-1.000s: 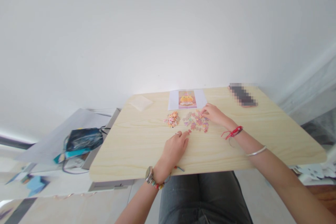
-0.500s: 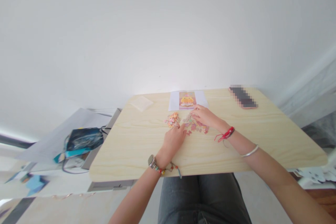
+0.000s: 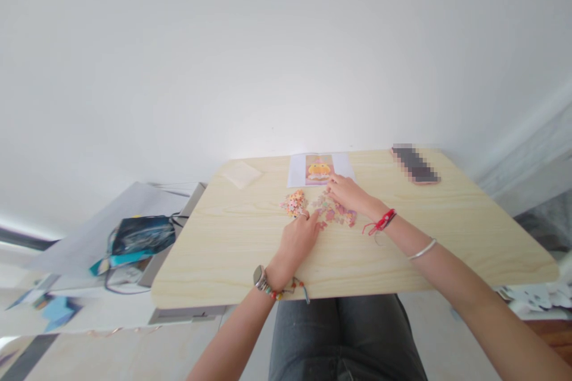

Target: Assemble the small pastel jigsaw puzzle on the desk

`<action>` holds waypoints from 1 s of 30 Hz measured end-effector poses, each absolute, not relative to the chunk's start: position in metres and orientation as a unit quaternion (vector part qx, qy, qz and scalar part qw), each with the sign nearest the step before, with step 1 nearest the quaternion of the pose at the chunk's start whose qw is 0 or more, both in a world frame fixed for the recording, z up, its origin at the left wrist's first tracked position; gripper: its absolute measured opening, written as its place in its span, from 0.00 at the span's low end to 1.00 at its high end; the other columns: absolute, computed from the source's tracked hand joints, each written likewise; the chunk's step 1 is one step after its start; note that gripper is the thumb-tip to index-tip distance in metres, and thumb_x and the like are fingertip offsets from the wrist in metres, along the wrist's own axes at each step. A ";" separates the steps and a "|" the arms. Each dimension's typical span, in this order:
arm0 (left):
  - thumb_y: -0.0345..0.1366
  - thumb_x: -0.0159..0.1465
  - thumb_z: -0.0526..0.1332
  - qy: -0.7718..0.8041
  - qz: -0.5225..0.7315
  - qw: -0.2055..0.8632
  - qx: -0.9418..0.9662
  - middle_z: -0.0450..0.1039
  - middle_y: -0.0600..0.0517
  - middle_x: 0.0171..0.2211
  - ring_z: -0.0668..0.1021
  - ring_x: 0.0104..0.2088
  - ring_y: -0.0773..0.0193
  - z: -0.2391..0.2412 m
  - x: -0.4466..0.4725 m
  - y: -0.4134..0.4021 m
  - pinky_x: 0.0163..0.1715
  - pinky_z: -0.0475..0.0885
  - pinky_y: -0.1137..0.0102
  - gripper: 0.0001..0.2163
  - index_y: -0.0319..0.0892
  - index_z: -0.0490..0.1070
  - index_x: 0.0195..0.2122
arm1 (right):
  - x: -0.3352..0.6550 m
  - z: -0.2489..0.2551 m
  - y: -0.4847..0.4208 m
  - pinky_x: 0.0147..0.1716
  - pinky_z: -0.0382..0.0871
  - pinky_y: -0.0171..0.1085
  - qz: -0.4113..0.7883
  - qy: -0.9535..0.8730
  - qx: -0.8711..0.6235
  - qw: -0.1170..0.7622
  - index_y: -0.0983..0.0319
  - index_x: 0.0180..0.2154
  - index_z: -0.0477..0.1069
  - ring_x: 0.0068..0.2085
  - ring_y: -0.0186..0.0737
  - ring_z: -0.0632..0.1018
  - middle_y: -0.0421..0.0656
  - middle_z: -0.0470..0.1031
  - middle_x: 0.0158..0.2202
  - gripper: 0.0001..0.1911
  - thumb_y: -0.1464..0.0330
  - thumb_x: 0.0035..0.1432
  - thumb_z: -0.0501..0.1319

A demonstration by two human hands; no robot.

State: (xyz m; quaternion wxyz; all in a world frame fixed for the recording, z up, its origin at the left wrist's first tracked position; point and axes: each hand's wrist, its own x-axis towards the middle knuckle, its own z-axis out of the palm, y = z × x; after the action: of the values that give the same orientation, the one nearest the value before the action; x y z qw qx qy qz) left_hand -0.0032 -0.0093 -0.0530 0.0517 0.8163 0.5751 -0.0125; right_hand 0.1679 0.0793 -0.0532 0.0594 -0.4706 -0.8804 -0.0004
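Note:
My left hand (image 3: 298, 241) rests on the near side of two heaps of small jigsaw puzzle pieces. Its index finger stretches to the left edge of the pinkish pieces (image 3: 335, 212), and nothing shows in its grasp. Just left of that fingertip lies a tighter heap of orange and yellow pieces (image 3: 295, 201). Over the far right edge of the pinkish heap is my right hand (image 3: 351, 193), fingers bent but slightly apart. Its palm side is hidden. Behind the heaps lies a white sheet (image 3: 297, 171) with a printed picture of a yellow figure.
The pale wooden table (image 3: 214, 250) stands against a white wall. A phone (image 3: 417, 166), blurred out, lies at the back right, and a thin whitish square (image 3: 242, 174) at the back left. Left of the table are a dark bag (image 3: 143, 235) and cables.
My right hand has shifted slightly up and left along the pinkish heap. The left hand has barely moved, its index finger reaching a little further right.

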 end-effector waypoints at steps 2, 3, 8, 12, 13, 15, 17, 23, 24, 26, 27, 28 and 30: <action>0.39 0.64 0.44 0.576 -0.020 0.056 0.815 0.67 0.48 0.39 0.74 0.36 0.60 -0.053 -0.003 -0.008 0.30 0.68 0.70 0.16 0.48 0.57 0.53 | 0.175 -0.052 0.073 0.38 0.61 0.36 -0.008 -0.879 -0.473 0.067 0.65 0.34 0.68 0.39 0.39 0.68 0.49 0.66 0.40 0.07 0.71 0.57 0.52; 0.39 0.65 0.44 0.578 -0.025 0.058 0.814 0.67 0.48 0.39 0.74 0.36 0.61 -0.053 -0.003 -0.008 0.31 0.68 0.70 0.16 0.48 0.57 0.53 | 0.179 -0.052 0.069 0.38 0.61 0.36 -0.009 -0.878 -0.474 0.071 0.65 0.34 0.68 0.39 0.39 0.68 0.49 0.66 0.40 0.08 0.71 0.57 0.52; 0.38 0.65 0.44 0.581 -0.031 0.056 0.811 0.66 0.47 0.40 0.74 0.37 0.62 -0.051 -0.003 -0.007 0.32 0.68 0.71 0.16 0.47 0.57 0.52 | 0.193 -0.054 0.059 0.38 0.62 0.34 0.021 -0.866 -0.485 0.119 0.65 0.35 0.69 0.38 0.37 0.69 0.47 0.66 0.38 0.08 0.72 0.57 0.52; 0.40 0.64 0.46 0.565 -0.024 0.059 0.822 0.66 0.47 0.40 0.74 0.37 0.62 -0.050 0.000 -0.004 0.31 0.68 0.71 0.17 0.49 0.53 0.55 | 0.198 -0.058 0.054 0.40 0.62 0.35 0.062 -0.853 -0.482 0.188 0.64 0.40 0.69 0.40 0.37 0.69 0.46 0.66 0.39 0.10 0.72 0.55 0.54; 0.39 0.64 0.46 0.560 -0.024 0.056 0.826 0.66 0.48 0.40 0.74 0.36 0.62 -0.051 0.001 -0.003 0.31 0.68 0.71 0.18 0.49 0.52 0.55 | 0.199 -0.059 0.052 0.40 0.63 0.35 0.068 -0.848 -0.485 0.202 0.63 0.40 0.69 0.40 0.37 0.70 0.46 0.66 0.39 0.10 0.72 0.56 0.54; 0.37 0.64 0.46 0.546 -0.022 0.043 0.836 0.66 0.48 0.40 0.74 0.36 0.62 -0.054 0.002 0.001 0.31 0.68 0.72 0.17 0.50 0.53 0.55 | 0.203 -0.062 0.047 0.40 0.63 0.36 0.078 -0.837 -0.498 0.213 0.62 0.39 0.70 0.39 0.36 0.70 0.45 0.67 0.37 0.10 0.71 0.57 0.52; 0.35 0.64 0.46 0.534 -0.019 0.032 0.844 0.66 0.48 0.39 0.74 0.36 0.62 -0.057 0.003 0.004 0.30 0.68 0.72 0.16 0.50 0.55 0.53 | 0.206 -0.065 0.043 0.40 0.63 0.35 0.089 -0.831 -0.510 0.203 0.62 0.38 0.71 0.38 0.36 0.70 0.45 0.67 0.36 0.11 0.71 0.58 0.51; 0.36 0.65 0.44 0.533 -0.012 0.033 0.845 0.66 0.48 0.38 0.74 0.36 0.63 -0.059 0.001 -0.002 0.31 0.68 0.72 0.15 0.48 0.57 0.52 | 0.209 -0.072 0.047 0.39 0.64 0.36 0.085 -0.849 -0.496 0.163 0.61 0.42 0.70 0.38 0.38 0.71 0.45 0.69 0.36 0.14 0.73 0.58 0.49; 0.36 0.65 0.43 0.534 -0.012 0.032 0.845 0.66 0.49 0.38 0.74 0.35 0.64 -0.059 0.001 -0.004 0.31 0.68 0.72 0.15 0.48 0.57 0.52 | 0.208 -0.072 0.049 0.38 0.64 0.36 0.078 -0.852 -0.493 0.156 0.61 0.42 0.70 0.38 0.39 0.71 0.46 0.69 0.35 0.14 0.74 0.57 0.50; 0.35 0.65 0.43 0.539 -0.022 0.031 0.841 0.66 0.49 0.38 0.74 0.35 0.64 -0.058 -0.001 -0.007 0.31 0.68 0.73 0.15 0.47 0.58 0.51 | 0.205 -0.072 0.050 0.38 0.63 0.36 0.065 -0.857 -0.491 0.142 0.61 0.43 0.69 0.38 0.40 0.70 0.46 0.68 0.35 0.15 0.75 0.55 0.52; 0.34 0.65 0.43 0.543 -0.029 0.031 0.839 0.66 0.49 0.38 0.74 0.35 0.64 -0.057 -0.002 -0.008 0.31 0.68 0.73 0.15 0.47 0.58 0.51 | 0.205 -0.071 0.050 0.38 0.63 0.36 0.063 -0.857 -0.492 0.141 0.61 0.43 0.69 0.39 0.40 0.70 0.46 0.68 0.36 0.15 0.75 0.55 0.52; 0.34 0.65 0.43 0.545 -0.034 0.033 0.837 0.66 0.48 0.38 0.74 0.35 0.65 -0.057 -0.002 -0.009 0.31 0.68 0.73 0.15 0.48 0.57 0.52 | 0.205 -0.071 0.049 0.39 0.63 0.36 0.062 -0.855 -0.494 0.145 0.61 0.44 0.69 0.39 0.40 0.69 0.46 0.68 0.36 0.15 0.76 0.55 0.51; 0.34 0.65 0.44 0.550 -0.042 0.038 0.833 0.65 0.48 0.39 0.74 0.35 0.65 -0.056 -0.003 -0.009 0.31 0.68 0.73 0.15 0.48 0.56 0.52 | 0.209 -0.069 0.043 0.41 0.62 0.37 0.066 -0.846 -0.501 0.167 0.61 0.44 0.68 0.41 0.39 0.69 0.46 0.68 0.38 0.15 0.75 0.57 0.49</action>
State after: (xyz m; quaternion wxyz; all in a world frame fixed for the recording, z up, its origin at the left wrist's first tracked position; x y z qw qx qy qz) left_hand -0.0030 -0.0090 -0.0559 0.0378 0.8332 0.5501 -0.0417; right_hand 0.2090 0.0430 -0.0688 0.1672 -0.5014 -0.8464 0.0659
